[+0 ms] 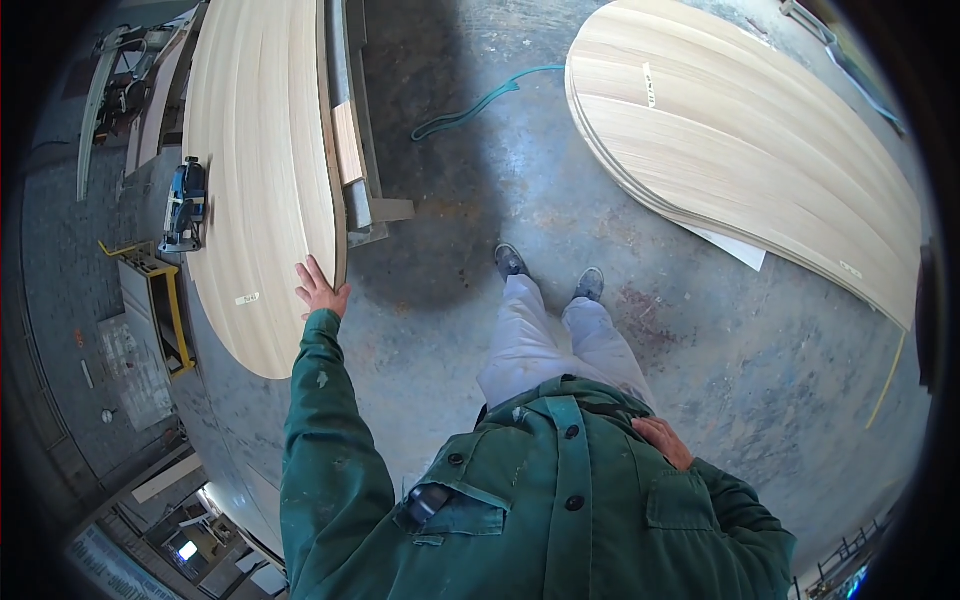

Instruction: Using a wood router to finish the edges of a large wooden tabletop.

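My left hand (320, 291) lies with fingers spread on the edge of a long, pale wooden panel (255, 190) with a rounded near end. A small paper label (247, 299) is stuck to the panel to the left of that hand. At the panel's left edge sits a blue and black power tool (184, 205); its exact kind is unclear. My right hand (664, 442) rests at my waist against the green jacket (570, 510). Its visible fingers lie along the cloth and nothing shows in them.
A stack of rounded wooden panels (740, 150) lies at the right, a white sheet (735, 247) jutting from under it. A teal strap (470, 112) crosses the concrete floor. Metal supports (365, 190) stick out beneath the left panel. A yellow-framed cart (165, 310) stands at the left.
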The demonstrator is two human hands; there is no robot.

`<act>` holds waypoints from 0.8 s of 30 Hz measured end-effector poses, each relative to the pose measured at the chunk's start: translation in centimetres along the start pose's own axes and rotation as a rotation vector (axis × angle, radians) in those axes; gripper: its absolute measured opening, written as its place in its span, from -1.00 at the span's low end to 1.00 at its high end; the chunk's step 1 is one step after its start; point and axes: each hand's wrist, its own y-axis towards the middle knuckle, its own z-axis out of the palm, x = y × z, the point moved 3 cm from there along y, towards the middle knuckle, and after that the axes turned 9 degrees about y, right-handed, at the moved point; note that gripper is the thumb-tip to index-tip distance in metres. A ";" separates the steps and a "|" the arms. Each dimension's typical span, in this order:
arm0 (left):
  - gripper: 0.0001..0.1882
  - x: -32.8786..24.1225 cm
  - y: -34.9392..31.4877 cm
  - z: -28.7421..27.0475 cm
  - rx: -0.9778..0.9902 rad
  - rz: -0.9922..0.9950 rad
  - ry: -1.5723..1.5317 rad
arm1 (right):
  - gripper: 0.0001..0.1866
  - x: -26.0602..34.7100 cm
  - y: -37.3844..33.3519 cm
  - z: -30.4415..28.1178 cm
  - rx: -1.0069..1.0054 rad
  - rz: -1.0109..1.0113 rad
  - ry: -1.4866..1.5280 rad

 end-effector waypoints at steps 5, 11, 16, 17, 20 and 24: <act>0.16 0.5 0.5 0.7 -0.014 0.020 -0.002 | -0.48 0.2 0.1 0.0 -0.012 0.000 -0.006; 0.17 0.9 0.8 1.2 -0.027 0.023 0.014 | -0.52 1.1 0.3 0.0 -0.043 -0.156 -0.096; 0.19 0.9 1.0 1.3 -0.019 0.040 0.041 | -0.51 1.0 0.2 0.0 -0.035 -0.121 -0.093; 0.19 1.0 1.0 1.3 -0.031 0.041 0.058 | -0.51 0.9 0.2 0.1 -0.026 -0.112 -0.078; 0.21 1.1 1.1 1.4 -0.037 0.058 0.070 | -0.51 1.0 0.2 0.1 -0.026 -0.176 -0.091; 0.21 1.3 1.4 1.6 -0.034 0.061 0.079 | -0.49 0.9 0.2 0.2 -0.010 -0.145 -0.077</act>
